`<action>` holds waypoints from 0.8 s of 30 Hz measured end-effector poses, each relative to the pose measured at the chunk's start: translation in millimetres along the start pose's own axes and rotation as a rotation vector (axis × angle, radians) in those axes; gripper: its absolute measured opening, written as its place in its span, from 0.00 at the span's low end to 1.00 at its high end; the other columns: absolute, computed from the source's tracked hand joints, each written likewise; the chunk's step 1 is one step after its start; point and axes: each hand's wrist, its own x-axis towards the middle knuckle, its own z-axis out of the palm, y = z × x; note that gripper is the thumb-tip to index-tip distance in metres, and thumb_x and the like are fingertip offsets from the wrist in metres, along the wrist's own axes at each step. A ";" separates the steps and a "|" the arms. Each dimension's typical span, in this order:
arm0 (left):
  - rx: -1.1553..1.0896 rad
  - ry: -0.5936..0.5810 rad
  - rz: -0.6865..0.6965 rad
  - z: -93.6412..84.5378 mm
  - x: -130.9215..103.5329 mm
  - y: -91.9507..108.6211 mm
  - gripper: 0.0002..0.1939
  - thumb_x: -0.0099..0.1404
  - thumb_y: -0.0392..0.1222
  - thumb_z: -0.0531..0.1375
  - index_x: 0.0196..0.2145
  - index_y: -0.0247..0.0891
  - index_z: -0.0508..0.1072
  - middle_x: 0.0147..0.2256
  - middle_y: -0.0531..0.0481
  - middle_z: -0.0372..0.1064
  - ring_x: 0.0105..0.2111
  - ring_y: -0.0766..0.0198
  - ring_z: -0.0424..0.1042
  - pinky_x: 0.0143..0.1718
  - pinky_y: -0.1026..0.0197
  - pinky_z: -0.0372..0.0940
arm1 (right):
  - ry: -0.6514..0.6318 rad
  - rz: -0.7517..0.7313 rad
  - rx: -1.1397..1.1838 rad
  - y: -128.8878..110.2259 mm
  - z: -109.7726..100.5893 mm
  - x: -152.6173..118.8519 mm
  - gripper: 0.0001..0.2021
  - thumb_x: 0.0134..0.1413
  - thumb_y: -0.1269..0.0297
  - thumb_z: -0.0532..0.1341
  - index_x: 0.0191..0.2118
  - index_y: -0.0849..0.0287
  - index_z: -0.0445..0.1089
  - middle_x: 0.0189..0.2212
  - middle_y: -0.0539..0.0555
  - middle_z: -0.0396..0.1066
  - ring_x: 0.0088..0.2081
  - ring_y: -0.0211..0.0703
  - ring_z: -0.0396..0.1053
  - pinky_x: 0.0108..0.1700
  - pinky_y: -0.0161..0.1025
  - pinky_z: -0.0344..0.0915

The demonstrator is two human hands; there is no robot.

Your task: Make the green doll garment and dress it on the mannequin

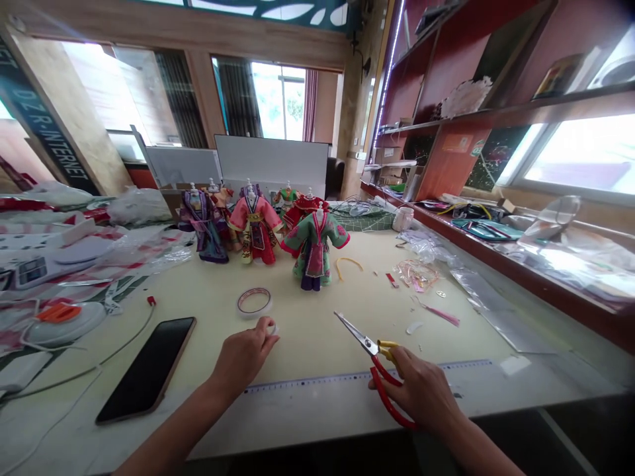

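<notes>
My right hand (424, 383) is wrapped round red-handled scissors (367, 344), whose blades point up and to the left over the table. Something yellow (387, 345) shows by the pivot, under my fingers; its kind is unclear. My left hand (251, 350) is closed in a pinch, and a bit of something small and whitish shows at its fingertips. Just beyond that hand lies a roll of clear tape (254, 302). A small green robe with pink trim (316, 248) stands upright on a doll-sized stand further back.
Several more dressed miniature stands, one in a pink robe (255, 225), crowd behind. A black phone (149, 370) lies at the left, near a cable. A ruler (317, 381) runs along the front edge. At the right are a pink tassel (441, 313), beads and plastic bags (426, 243).
</notes>
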 end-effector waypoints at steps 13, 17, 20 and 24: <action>-0.076 0.136 0.012 -6.4 -29.4 0.7 0.14 0.65 0.47 0.50 0.37 0.37 0.70 0.41 0.45 0.69 0.30 0.61 0.69 0.34 0.59 0.60 | -0.030 -0.078 -0.116 -2.1 -16.8 -22.5 0.15 0.52 0.52 0.57 0.34 0.61 0.65 0.30 0.57 0.72 0.25 0.42 0.69 0.23 0.34 0.58; -0.553 0.058 0.123 -16.8 -22.6 44.0 0.12 0.64 0.48 0.52 0.35 0.39 0.71 0.35 0.49 0.70 0.30 0.65 0.68 0.31 0.64 0.62 | -0.006 -0.176 -0.125 -2.2 -19.3 -21.0 0.14 0.49 0.55 0.60 0.34 0.62 0.66 0.29 0.56 0.71 0.25 0.42 0.69 0.22 0.34 0.58; -0.653 0.003 0.169 -20.8 -11.8 65.5 0.10 0.62 0.46 0.56 0.36 0.40 0.73 0.38 0.49 0.71 0.36 0.62 0.69 0.35 0.62 0.63 | 0.020 -0.230 -0.128 -2.1 -21.9 -18.8 0.13 0.48 0.55 0.61 0.34 0.62 0.67 0.28 0.55 0.70 0.24 0.42 0.68 0.23 0.34 0.59; -0.655 -0.135 0.284 -21.4 0.8 73.6 0.07 0.59 0.44 0.59 0.31 0.40 0.74 0.37 0.50 0.72 0.41 0.60 0.67 0.44 0.59 0.60 | 0.031 -0.277 -0.136 -2.5 -26.2 -16.4 0.13 0.48 0.55 0.61 0.32 0.61 0.66 0.26 0.54 0.69 0.25 0.43 0.68 0.24 0.35 0.60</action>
